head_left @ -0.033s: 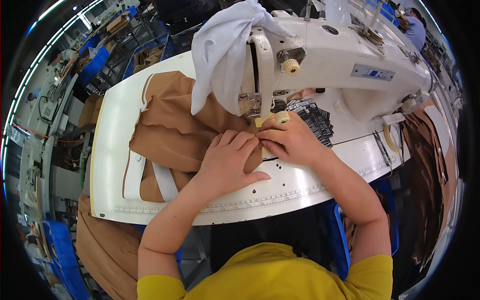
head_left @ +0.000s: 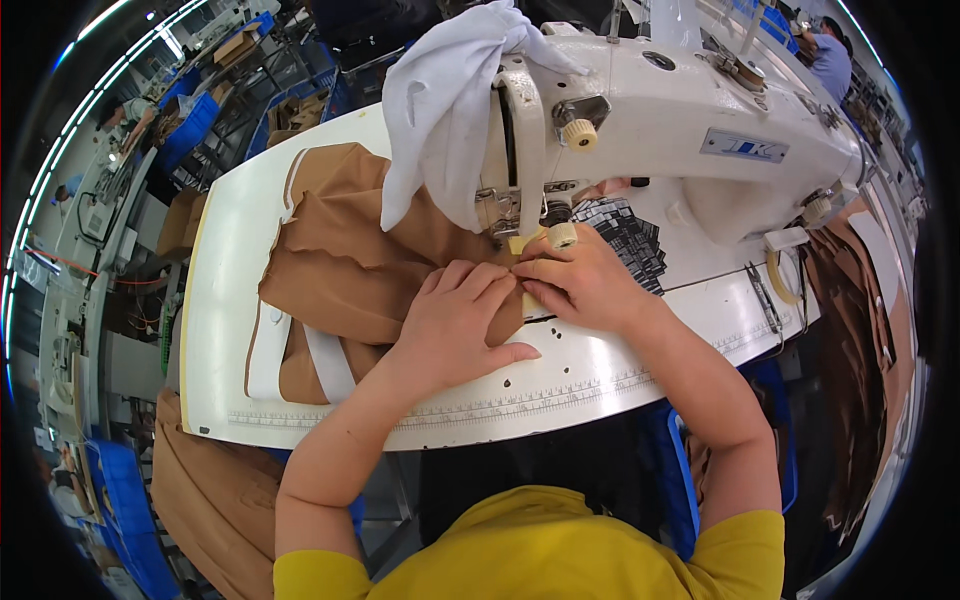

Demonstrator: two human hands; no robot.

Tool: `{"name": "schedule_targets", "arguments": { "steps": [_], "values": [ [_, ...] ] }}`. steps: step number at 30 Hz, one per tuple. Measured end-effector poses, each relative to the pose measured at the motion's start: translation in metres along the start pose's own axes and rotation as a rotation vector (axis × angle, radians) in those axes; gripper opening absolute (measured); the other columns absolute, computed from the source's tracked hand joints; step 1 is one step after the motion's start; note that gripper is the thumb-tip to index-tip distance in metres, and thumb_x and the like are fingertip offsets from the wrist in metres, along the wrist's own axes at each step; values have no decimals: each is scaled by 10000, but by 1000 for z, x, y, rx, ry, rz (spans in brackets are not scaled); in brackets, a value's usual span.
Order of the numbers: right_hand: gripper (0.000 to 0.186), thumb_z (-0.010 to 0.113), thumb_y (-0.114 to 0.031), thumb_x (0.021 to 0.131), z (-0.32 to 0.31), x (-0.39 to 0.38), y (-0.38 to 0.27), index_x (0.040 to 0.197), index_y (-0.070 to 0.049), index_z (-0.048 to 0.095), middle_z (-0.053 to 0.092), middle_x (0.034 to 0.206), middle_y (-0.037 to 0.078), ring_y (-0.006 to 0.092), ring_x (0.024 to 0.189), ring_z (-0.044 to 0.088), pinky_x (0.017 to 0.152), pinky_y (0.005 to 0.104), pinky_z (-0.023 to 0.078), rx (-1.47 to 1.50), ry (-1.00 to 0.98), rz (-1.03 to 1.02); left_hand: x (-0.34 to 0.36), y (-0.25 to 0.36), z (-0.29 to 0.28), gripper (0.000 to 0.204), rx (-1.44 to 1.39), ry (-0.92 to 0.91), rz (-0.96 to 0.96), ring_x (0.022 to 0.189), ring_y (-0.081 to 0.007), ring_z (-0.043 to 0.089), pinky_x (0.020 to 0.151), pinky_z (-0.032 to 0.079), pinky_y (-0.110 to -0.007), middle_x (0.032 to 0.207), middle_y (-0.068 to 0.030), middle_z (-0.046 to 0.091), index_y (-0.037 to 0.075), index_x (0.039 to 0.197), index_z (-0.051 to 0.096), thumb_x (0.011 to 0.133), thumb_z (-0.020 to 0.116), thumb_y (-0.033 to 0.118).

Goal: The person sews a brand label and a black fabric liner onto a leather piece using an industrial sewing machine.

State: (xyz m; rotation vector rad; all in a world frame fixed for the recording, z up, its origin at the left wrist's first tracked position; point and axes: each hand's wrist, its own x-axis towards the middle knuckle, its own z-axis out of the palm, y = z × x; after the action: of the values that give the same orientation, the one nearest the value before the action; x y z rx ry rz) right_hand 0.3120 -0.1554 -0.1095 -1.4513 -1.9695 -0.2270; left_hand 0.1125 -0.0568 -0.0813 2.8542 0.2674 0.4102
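My left hand (head_left: 455, 325) lies on the brown fabric (head_left: 335, 240), its fingers slightly bent and pressing down, the thumb stretched apart over the white table. Its index fingertip meets my right hand (head_left: 580, 278), whose thumb and fingers pinch the fabric's edge just in front of the presser foot. The needle area of the white sewing machine (head_left: 640, 90) is partly hidden behind my right fingers and a cream knob. A small yellow piece (head_left: 522, 243) shows beside the foot. White strips (head_left: 328, 365) run along the fabric's lower left part.
A stack of black-and-white printed labels (head_left: 625, 240) lies right of my right hand. White cloth (head_left: 440, 110) hangs tied on the machine head. Tweezers (head_left: 765, 298) rest at the table's right. More brown fabric (head_left: 215, 490) hangs at left. A blue basket (head_left: 680, 480) stands below the table.
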Motion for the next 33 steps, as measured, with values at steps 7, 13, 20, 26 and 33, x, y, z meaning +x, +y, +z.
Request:
{"name": "schedule_targets", "arguments": {
  "steps": [7,13,20,26,33],
  "values": [
    [190,723,-174,779,0,0,-2,959,-115,705,590,936,23,250,958,541,837,385,431,-43,16,53,3,-6,2,753,20,-38,-27,1175,-286,491,1010,407,-444,1256,-72,546,26,1241,592,716,764,537],
    [179,723,-194,782,4,3,-3,945,-122,705,573,895,41,241,954,546,841,379,430,-162,-13,105,9,-18,3,754,16,-39,-31,1182,-295,491,1013,406,-444,1253,-77,546,31,1252,590,716,764,530],
    [158,714,-222,812,8,6,0,927,-114,709,581,905,57,248,956,551,853,381,436,-207,6,108,11,-22,4,743,73,-9,-25,1183,-309,491,1004,414,-452,1247,-87,539,37,1257,589,732,746,538],
    [179,709,-247,822,10,5,0,921,-98,712,582,907,72,258,958,552,854,387,436,-206,21,126,12,-24,6,732,86,16,-17,1186,-317,488,1009,412,-458,1244,-94,535,38,1252,592,740,737,540],
    [174,706,-247,826,9,5,1,899,-90,712,571,895,81,267,950,550,850,392,433,-181,12,137,11,-24,8,713,88,35,-8,1179,-320,497,1010,411,-458,1246,-102,538,37,1246,597,746,738,525]
  ]
}}
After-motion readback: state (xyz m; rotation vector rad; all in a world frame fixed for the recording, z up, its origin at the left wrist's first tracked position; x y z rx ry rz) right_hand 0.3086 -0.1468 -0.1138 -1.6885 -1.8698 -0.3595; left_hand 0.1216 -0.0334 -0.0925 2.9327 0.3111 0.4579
